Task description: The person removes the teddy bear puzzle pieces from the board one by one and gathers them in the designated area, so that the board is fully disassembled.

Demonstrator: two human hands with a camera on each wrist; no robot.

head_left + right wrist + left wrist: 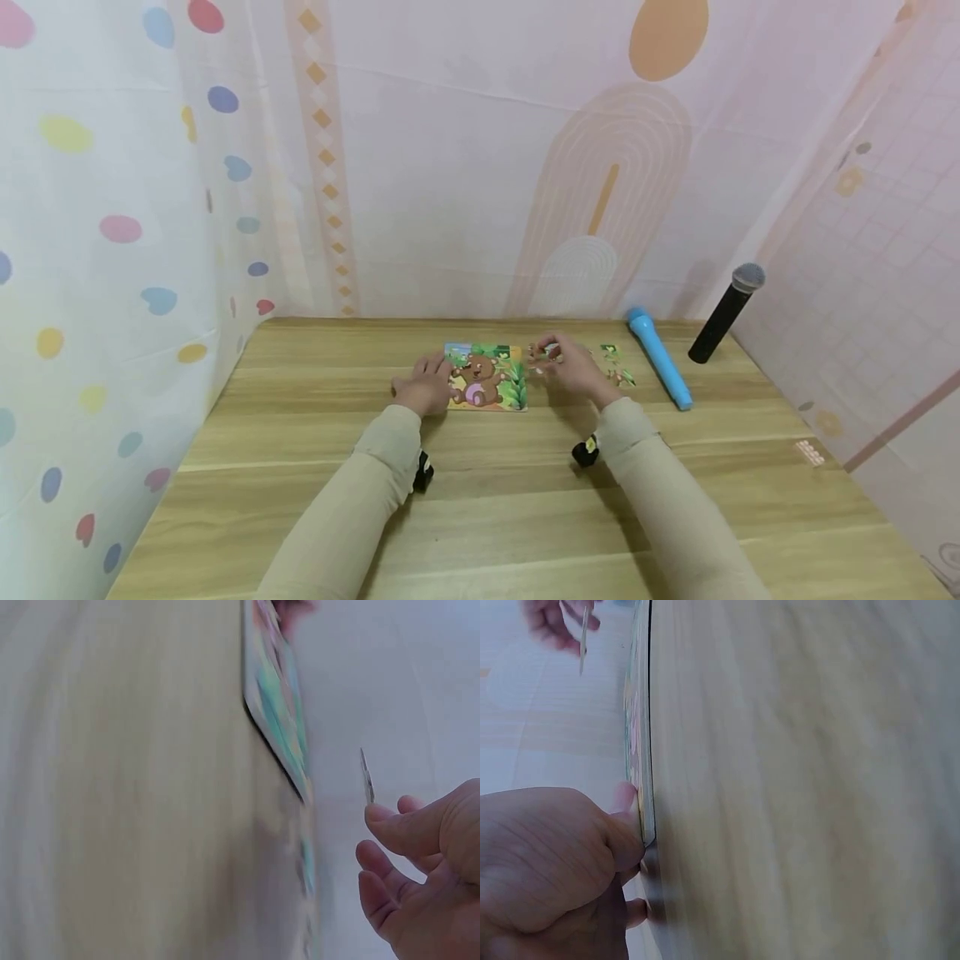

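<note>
The bear jigsaw board [480,387] lies flat on the wooden table [495,500], near twelve o'clock from the person; the left hand [423,387] rests at its nine o'clock edge, fingers extended and parted, touching the board, with the beige forearm coming in from seven o'clock. The right hand [572,367] is raised off the tabletop at the board's three o'clock, its forearm reaching from five o'clock; its thumb and a finger pinch a thin puzzle piece [367,776] held edge-on, the other fingers loosely bent. Loose puzzle pieces [611,354] lie further out at three o'clock; beyond them lies a blue toy microphone [660,358], then a black microphone [723,317] towards two o'clock.
</note>
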